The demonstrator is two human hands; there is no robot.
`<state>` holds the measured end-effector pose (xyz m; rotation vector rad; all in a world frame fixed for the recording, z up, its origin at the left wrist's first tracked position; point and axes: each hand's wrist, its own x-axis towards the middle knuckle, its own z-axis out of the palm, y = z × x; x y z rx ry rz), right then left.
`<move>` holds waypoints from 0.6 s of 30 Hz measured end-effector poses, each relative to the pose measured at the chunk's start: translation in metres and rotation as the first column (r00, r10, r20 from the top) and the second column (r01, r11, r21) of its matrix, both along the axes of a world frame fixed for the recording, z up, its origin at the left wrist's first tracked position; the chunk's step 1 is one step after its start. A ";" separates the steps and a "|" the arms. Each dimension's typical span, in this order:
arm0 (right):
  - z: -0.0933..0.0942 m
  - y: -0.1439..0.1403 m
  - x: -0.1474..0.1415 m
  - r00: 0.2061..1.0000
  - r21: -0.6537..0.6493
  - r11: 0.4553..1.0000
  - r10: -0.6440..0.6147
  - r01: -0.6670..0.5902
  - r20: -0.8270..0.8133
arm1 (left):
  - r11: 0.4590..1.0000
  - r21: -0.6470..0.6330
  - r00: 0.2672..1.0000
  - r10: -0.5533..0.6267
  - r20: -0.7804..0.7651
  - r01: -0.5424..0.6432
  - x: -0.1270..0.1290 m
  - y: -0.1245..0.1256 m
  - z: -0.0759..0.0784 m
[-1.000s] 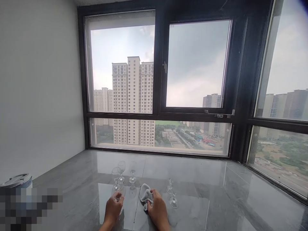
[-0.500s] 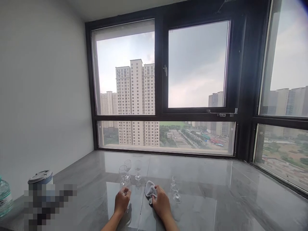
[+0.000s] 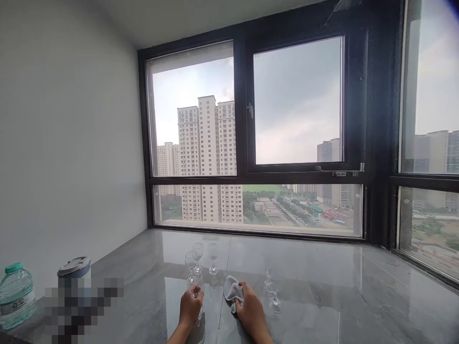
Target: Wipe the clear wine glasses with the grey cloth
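My left hand (image 3: pixel 190 308) is closed around a clear wine glass (image 3: pixel 196 283) near the front of a glossy grey marble surface (image 3: pixel 322 296). My right hand (image 3: pixel 251 313) presses a crumpled grey cloth (image 3: pixel 232 290) onto the surface just right of that glass. Three more stemmed glasses (image 3: pixel 201 259) stand upright in a cluster beyond my left hand. Two further glasses (image 3: pixel 271 292) stand to the right of my right hand, close to it but apart from it.
A water bottle with a green cap (image 3: pixel 16 295) and a lidded container (image 3: pixel 74 268) stand at the far left, beside a blurred patch. A white wall (image 3: pixel 64 157) closes the left side. Dark-framed windows (image 3: pixel 247 138) run along the back and right.
The view has swung left and tipped up, bringing the water bottle into sight. Both hands keep their hold and have hardly moved on the surface.
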<state>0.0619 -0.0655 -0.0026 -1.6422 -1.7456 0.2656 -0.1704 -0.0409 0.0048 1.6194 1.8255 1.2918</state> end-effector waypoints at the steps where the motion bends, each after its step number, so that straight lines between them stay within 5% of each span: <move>1: -0.001 0.002 0.000 1.000 -0.006 1.000 0.005 -0.005 -0.003 | 1.000 -0.005 1.000 -0.003 0.005 0.003 0.000 0.000 0.000; 10: 0.001 0.018 -0.005 0.993 -0.104 0.994 0.031 -0.019 0.116 | 0.997 0.068 0.998 -0.030 0.061 0.026 0.000 0.010 -0.011; 18: 0.010 0.030 -0.002 0.996 -0.155 0.987 -0.020 0.033 0.086 | 0.996 0.087 0.995 -0.036 0.095 0.028 0.001 0.005 -0.002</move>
